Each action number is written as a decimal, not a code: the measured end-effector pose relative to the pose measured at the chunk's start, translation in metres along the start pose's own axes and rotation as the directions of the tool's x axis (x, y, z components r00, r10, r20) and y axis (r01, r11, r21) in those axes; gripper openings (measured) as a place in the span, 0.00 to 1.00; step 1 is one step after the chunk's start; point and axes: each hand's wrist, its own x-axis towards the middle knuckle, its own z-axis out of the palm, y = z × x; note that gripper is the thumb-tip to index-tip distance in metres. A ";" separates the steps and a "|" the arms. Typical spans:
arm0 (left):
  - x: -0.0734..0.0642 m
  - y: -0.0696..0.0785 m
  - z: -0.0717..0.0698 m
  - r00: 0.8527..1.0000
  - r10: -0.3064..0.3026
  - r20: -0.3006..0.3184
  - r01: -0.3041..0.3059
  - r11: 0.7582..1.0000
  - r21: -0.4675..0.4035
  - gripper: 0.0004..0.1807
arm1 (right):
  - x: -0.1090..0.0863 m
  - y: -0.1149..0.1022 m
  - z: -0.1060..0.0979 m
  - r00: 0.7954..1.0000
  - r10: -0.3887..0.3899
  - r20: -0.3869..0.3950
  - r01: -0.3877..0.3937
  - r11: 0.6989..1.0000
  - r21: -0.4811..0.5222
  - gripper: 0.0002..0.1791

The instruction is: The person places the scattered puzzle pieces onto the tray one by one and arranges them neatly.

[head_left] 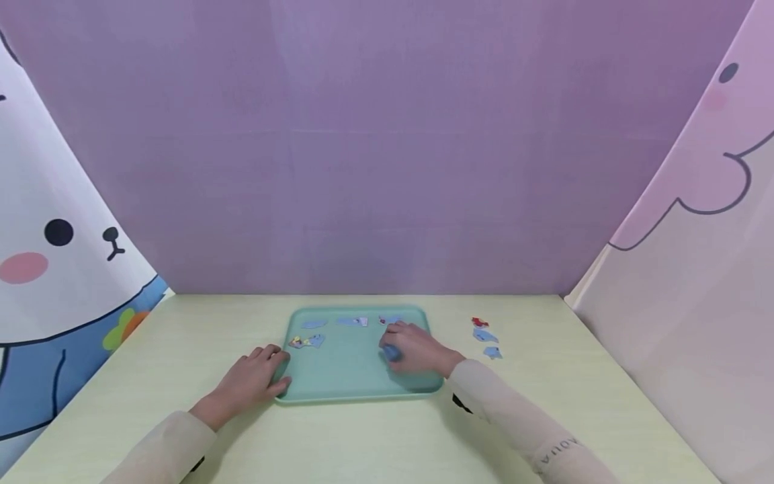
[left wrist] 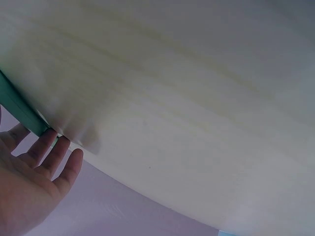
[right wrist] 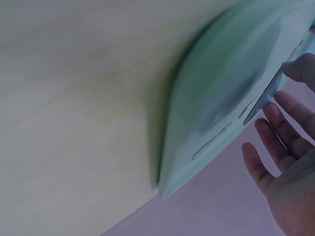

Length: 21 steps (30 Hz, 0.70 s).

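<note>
A shallow mint-green tray (head_left: 338, 383) lies on the table. My right hand (head_left: 414, 347) is over its right half and pinches a blue puzzle piece (head_left: 392, 352) between thumb and fingers. In the right wrist view, that flat piece (right wrist: 266, 98) is tilted at the fingertips, just above the tray floor. My left hand (head_left: 250, 378) rests at the tray's left rim, fingers relaxed and thumb near the front corner. Inside the tray lie several pieces: a plain blue one (head_left: 314, 325), a long blue one (head_left: 349, 322), a multicoloured cluster (head_left: 306, 341) and one (head_left: 390, 319) behind my right hand.
Right of the tray, a red piece (head_left: 480, 322) and two blue pieces (head_left: 485, 335) lie in a column on the pale wooden table (head_left: 544, 390). A purple panel (head_left: 375, 168) stands along the back edge. Cartoon-printed cloths (head_left: 66, 282) hang at both sides.
</note>
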 end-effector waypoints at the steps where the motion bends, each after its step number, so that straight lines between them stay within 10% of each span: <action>1: 0.000 0.000 0.001 1.000 0.001 -0.001 -0.001 1.000 0.000 0.24 | 0.004 0.000 0.001 1.000 -0.003 0.000 0.003 1.000 -0.004 0.16; 21: 0.002 -0.004 0.005 1.000 0.008 -0.017 -0.008 1.000 0.001 0.24 | 0.065 -0.020 0.005 0.993 0.000 0.119 0.003 1.000 -0.018 0.18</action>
